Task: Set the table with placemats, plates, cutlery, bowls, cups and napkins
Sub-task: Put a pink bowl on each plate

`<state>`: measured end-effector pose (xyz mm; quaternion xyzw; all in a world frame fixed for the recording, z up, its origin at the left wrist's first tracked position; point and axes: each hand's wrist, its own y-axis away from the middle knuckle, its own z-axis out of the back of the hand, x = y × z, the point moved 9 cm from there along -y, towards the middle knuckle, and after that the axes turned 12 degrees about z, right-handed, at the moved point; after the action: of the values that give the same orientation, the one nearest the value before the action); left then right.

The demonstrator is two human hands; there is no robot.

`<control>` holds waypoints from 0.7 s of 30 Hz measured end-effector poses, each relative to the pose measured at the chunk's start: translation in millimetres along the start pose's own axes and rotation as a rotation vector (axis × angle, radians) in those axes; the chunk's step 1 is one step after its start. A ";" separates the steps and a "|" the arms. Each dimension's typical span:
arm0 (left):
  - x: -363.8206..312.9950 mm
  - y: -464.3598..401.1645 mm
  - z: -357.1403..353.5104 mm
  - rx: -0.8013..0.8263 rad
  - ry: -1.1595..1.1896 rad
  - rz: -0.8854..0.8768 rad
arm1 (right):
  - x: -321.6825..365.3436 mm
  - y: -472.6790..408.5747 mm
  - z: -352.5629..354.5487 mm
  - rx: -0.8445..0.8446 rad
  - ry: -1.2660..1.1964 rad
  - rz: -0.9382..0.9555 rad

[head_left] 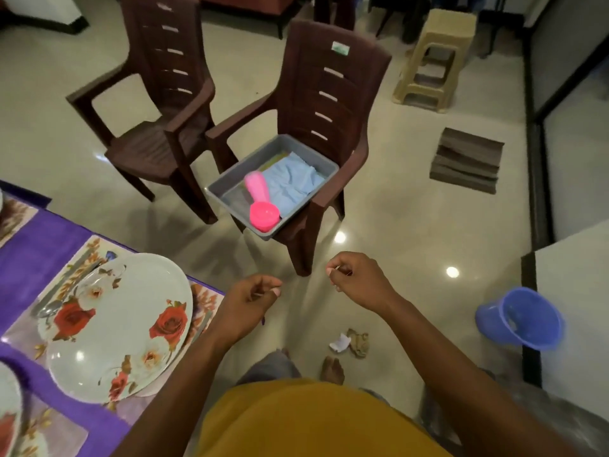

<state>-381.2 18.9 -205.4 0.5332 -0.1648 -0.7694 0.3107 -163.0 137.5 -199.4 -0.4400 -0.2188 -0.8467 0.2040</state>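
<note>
A grey tub [227, 186] sits on the seat of the nearer brown chair [326, 84]. Inside it lie a stack of pink cups [260, 201] on its side and pale blue napkins [293, 179]. At the left, a floral plate [125, 328] rests on a floral placemat [82, 255] over a purple tablecloth [29, 249], with a spoon [49, 305] beside the plate. My left hand [250, 301] hovers by the table corner, fingers curled, holding nothing. My right hand [356, 278] hangs over the floor in front of the chair, also curled and holding nothing.
A second brown chair [158, 94] stands left of the first. A beige stool [435, 61] and a dark mat [466, 159] lie beyond. A blue bucket [524, 318] lies tipped at the right, and crumpled scraps [351, 343] lie near my feet.
</note>
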 end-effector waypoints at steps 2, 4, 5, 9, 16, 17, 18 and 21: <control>-7.5 -12.4 4.5 -0.020 0.029 0.008 | 2.6 -21.9 -1.9 0.034 -0.010 0.012; -11.1 -27.6 9.9 -0.028 0.075 0.028 | 5.7 -44.3 -7.7 0.083 0.001 0.031; -12.7 -34.7 12.3 -0.029 0.097 0.035 | 7.8 -53.8 -9.9 0.101 0.001 0.038; -19.6 -78.7 29.6 -0.065 0.151 0.057 | 16.6 -104.0 -14.0 0.127 0.004 0.046; -25.4 -158.2 58.0 -0.095 0.209 0.100 | 15.1 -182.7 -19.6 0.138 0.061 -0.026; -27.7 -166.1 61.3 -0.095 0.201 0.099 | 15.1 -191.3 -19.0 0.129 0.062 -0.029; -29.0 -178.1 67.3 -0.096 0.198 0.105 | 14.2 -204.8 -20.6 0.127 0.059 -0.034; -33.8 -204.3 83.8 -0.112 0.194 0.135 | 10.8 -236.6 -25.6 0.130 0.042 -0.058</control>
<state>-512.3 188.2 -269.1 0.5748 -0.1262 -0.6994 0.4058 -312.8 316.0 -248.9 -0.4014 -0.2816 -0.8454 0.2118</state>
